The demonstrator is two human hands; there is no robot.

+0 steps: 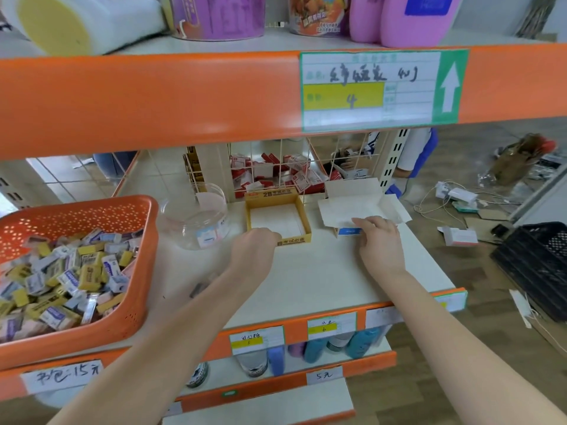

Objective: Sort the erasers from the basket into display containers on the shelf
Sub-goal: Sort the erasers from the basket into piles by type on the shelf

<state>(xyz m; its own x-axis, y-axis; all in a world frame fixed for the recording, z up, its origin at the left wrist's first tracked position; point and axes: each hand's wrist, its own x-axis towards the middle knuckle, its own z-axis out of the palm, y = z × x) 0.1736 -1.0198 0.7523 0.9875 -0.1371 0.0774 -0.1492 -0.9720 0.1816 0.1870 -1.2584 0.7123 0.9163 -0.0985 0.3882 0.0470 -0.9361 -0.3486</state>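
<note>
My left hand [254, 251] grips yellow tray [270, 197] near corner; my right hand [380, 242] pinches white carton [349, 207] flap; eraser basket [139, 302] left.

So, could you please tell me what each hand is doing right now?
Left hand: closed, gripping the yellow box at its front corner.
Right hand: touching the white box at its front; grip cannot be told.

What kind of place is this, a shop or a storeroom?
Most likely a small shop being stocked: the orange shelf edges carry handwritten price labels, an orange basket holds loose packaged erasers, and bottles stand on the shelf below.
</note>
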